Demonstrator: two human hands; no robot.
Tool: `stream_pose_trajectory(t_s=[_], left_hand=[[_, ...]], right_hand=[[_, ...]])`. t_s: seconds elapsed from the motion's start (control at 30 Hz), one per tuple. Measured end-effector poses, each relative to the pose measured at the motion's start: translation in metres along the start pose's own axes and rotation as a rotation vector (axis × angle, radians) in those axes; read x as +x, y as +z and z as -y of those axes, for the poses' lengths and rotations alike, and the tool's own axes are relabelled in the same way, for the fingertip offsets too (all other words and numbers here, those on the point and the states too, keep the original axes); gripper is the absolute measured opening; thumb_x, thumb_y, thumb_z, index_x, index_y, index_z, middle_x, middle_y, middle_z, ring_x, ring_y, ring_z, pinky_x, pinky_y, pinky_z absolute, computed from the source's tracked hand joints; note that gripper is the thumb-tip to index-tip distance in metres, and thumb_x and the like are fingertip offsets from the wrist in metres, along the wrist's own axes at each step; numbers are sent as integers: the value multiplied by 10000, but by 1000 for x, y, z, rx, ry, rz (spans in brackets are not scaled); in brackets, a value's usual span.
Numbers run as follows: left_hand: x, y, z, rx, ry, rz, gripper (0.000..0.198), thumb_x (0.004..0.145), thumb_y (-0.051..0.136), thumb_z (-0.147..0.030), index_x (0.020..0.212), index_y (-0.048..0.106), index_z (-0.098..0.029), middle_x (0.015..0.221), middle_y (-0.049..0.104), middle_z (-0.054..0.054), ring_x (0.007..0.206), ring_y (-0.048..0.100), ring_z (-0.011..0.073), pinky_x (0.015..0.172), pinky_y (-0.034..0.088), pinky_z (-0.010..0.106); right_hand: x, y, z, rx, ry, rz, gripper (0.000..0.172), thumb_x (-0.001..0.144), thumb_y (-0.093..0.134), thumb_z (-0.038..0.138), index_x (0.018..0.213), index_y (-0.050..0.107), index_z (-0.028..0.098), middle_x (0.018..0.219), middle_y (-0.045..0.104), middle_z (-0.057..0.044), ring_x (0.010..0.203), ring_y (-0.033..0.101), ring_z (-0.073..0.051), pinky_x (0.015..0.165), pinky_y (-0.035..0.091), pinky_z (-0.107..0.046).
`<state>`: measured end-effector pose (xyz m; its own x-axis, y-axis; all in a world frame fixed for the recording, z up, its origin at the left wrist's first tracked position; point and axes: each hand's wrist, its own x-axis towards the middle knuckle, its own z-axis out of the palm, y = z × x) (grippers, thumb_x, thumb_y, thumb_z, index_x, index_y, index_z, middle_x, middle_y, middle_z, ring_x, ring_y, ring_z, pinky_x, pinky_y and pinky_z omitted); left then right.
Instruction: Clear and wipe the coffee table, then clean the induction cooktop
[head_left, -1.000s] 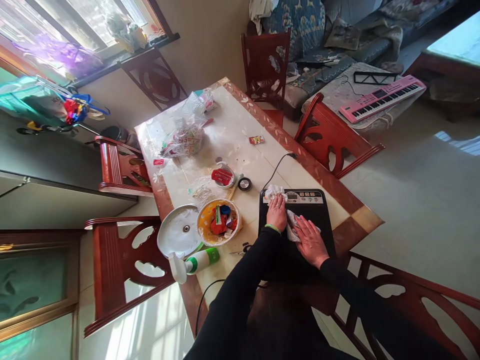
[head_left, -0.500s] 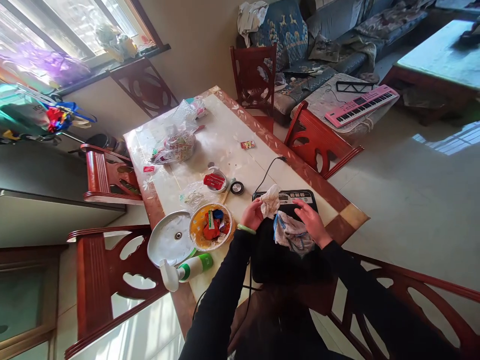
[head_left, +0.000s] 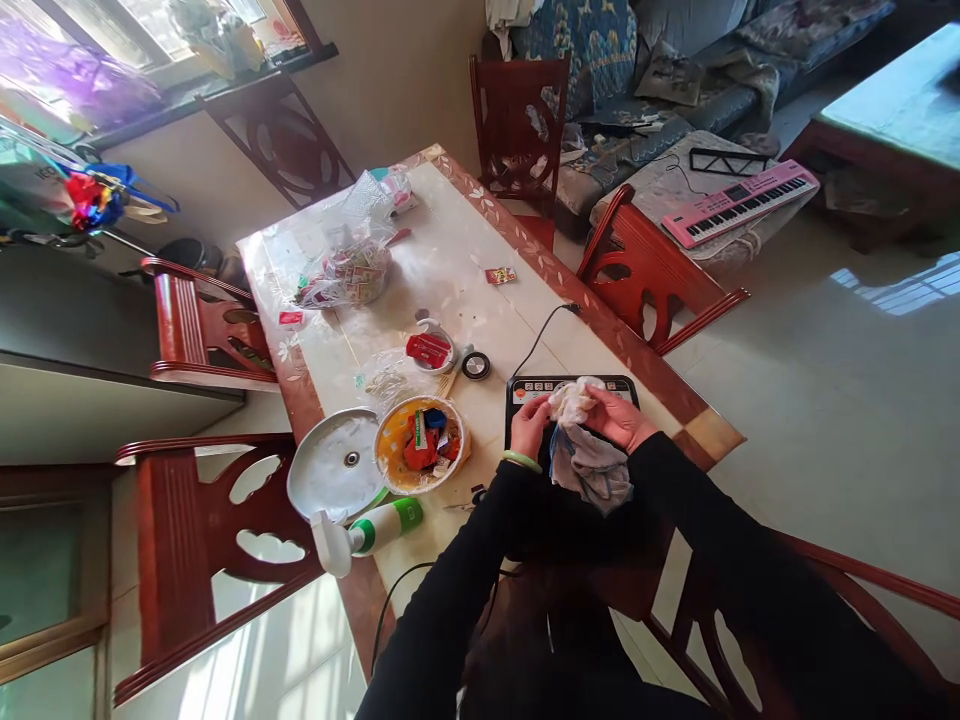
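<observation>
A crumpled whitish tissue is pinched between my two hands, above the control panel of a black induction cooker. My left hand, with a pale green bangle at its wrist, grips the tissue's left side. My right hand has its fingers closed on the right side. Just below the hands a greyish cloth with blue edging lies bunched on the cooker top. Part of the cooker's panel is hidden behind my hands and the tissue.
Left of the cooker stand a yellow bin holding wrappers, a round pot lid and a green-white spray bottle. A black round knob and a plastic bag of packets are farther back. Red wooden chairs surround the table.
My right hand has moved left from over the panel and taken hold of the tissue. My left hand and the tissue have shifted right. The view has tilted slightly.
</observation>
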<state>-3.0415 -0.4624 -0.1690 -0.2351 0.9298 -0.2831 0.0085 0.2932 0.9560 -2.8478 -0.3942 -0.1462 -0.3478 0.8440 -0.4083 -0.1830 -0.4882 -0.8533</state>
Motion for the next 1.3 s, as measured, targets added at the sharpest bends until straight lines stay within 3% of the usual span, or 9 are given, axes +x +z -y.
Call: stream_pose_trajectory(t_s=[0.07, 0.17, 0.33, 0.43, 0.6, 0.67, 0.9, 1.1, 1.3], left_hand=[[-16, -5, 17, 298, 273, -109, 344, 1004, 547, -329, 1270, 731, -212, 1416, 694, 133, 1411, 588, 311, 1208, 469, 522], [-45, -17, 50, 691, 526, -69, 464, 999, 542, -267, 1455, 621, -232, 1680, 460, 118, 1639, 262, 323, 1314, 314, 575], [-61, -23, 95, 788, 481, -189, 716, 1003, 574, -331, 1661, 323, -200, 1767, 259, 184, 1657, 178, 355, 1301, 307, 640], [-53, -22, 107, 667, 410, -298, 797, 997, 592, -369, 1687, 242, -173, 1737, 305, 228, 1626, 281, 375, 1295, 327, 627], [-45, -23, 112, 589, 339, -273, 813, 981, 615, -362, 1677, 258, -140, 1704, 362, 247, 1602, 337, 375, 1295, 347, 586], [-46, -22, 110, 574, 310, -262, 824, 968, 632, -339, 1676, 262, -141, 1711, 353, 239, 1605, 333, 367, 1304, 339, 564], [-47, -18, 105, 445, 242, -297, 844, 924, 683, -273, 1666, 297, -163, 1695, 385, 224, 1596, 350, 365, 1305, 325, 569], [-44, -19, 101, 442, 204, -282, 839, 894, 700, -246, 1635, 331, -110, 1661, 416, 257, 1586, 369, 369, 1311, 319, 550], [-44, -18, 98, 450, 183, -280, 887, 893, 696, -222, 1661, 268, -104, 1677, 389, 269, 1599, 342, 378, 1313, 305, 574]], right_hand=[[12, -22, 6, -244, -244, -180, 302, 926, 695, 509, 1026, 731, 226, 1093, 785, -88, 1026, 742, -275, 914, 648, -462], [20, -55, 7, -652, -467, -273, 271, 876, 733, 477, 930, 782, 217, 1239, 759, -121, 1228, 662, -340, 1123, 526, -544], [19, -89, -10, -1210, -583, -153, 291, 931, 550, 272, 987, 831, 221, 1221, 772, -132, 1200, 656, -318, 1142, 483, -552], [35, -73, -12, -1196, -560, -265, 278, 881, 569, 217, 1026, 807, 217, 1125, 777, -113, 1071, 685, -288, 1059, 534, -490], [93, 36, -23, -1148, -439, -215, 251, 931, 569, 177, 1080, 766, 138, 1130, 752, -125, 1065, 666, -242, 1091, 491, -437], [105, 61, -26, -1157, -440, -148, 206, 932, 596, 157, 1043, 769, 163, 1108, 753, -89, 1066, 662, -219, 1076, 491, -398], [80, 3, 0, -1290, -380, -327, 195, 845, 602, 77, 896, 783, 128, 985, 720, -117, 969, 651, -237, 945, 491, -346], [117, 72, -20, -1352, -426, -205, 171, 888, 659, 130, 920, 814, 195, 999, 748, -73, 966, 667, -201, 856, 478, -270], [91, 10, 0, -1459, -382, -355, 170, 881, 663, 133, 907, 821, 188, 951, 763, -92, 962, 666, -232, 912, 467, -310]])
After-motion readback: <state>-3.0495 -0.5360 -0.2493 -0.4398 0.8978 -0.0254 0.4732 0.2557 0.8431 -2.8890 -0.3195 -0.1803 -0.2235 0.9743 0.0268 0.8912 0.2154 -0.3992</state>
